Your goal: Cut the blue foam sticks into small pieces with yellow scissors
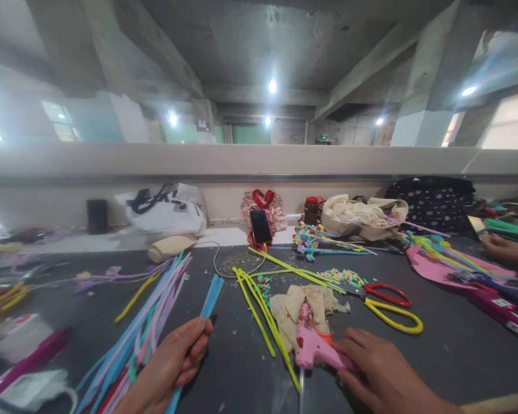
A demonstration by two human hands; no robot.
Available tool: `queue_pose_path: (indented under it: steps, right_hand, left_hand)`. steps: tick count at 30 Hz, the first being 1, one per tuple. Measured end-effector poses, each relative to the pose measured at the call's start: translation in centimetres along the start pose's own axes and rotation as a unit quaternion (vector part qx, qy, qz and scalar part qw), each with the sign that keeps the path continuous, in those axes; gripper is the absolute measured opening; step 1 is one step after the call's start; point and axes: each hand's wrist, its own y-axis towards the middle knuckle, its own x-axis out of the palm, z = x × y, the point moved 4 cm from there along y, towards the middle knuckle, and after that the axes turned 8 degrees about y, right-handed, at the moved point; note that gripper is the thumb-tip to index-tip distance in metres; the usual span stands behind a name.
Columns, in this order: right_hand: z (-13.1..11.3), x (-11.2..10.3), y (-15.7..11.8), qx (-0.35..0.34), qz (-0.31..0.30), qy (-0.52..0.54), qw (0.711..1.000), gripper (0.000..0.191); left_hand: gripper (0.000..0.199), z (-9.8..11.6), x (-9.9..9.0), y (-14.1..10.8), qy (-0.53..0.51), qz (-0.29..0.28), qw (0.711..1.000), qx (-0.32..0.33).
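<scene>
My left hand [176, 359] is closed around a small bundle of blue pipe cleaners [212, 294], whose ends stick up past the fingers. My right hand [377, 368] has its fingers and thumb around the handle of a pink hot glue gun [311, 345]. The gun lies with its nozzle on a stained beige cloth [288, 310], a clear glue stick at its rear. Several yellow-green pipe cleaners [259, 310] lie between my hands. Just beyond the right hand are scissors [392, 315] with one red and one yellow handle loop.
Blue, lilac and pink pipe cleaners [144, 322] lie at left. Behind are a phone [261, 226], finished colourful stems [313, 238] and small pastel pieces [343, 278]. Bags [166, 210] line the wall. Another person's hand [503, 247] is at far right, near a pink sheet [435, 270].
</scene>
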Motion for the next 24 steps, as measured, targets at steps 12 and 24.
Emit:
queue_pose_path:
  steps: [12, 24]
  right_hand:
    - [2.1, -1.4, -0.5, 0.013, 0.01, 0.033, 0.999, 0.016]
    - [15.3, -4.0, 0.0, 0.092, 0.087, -0.138, 0.982, 0.035]
  left_hand:
    - [0.035, -0.1, 0.0, -0.2, 0.023, -0.01, 0.999, -0.024]
    - [0.039, -0.4, -0.5, 0.3, 0.027, -0.003, 0.999, -0.034]
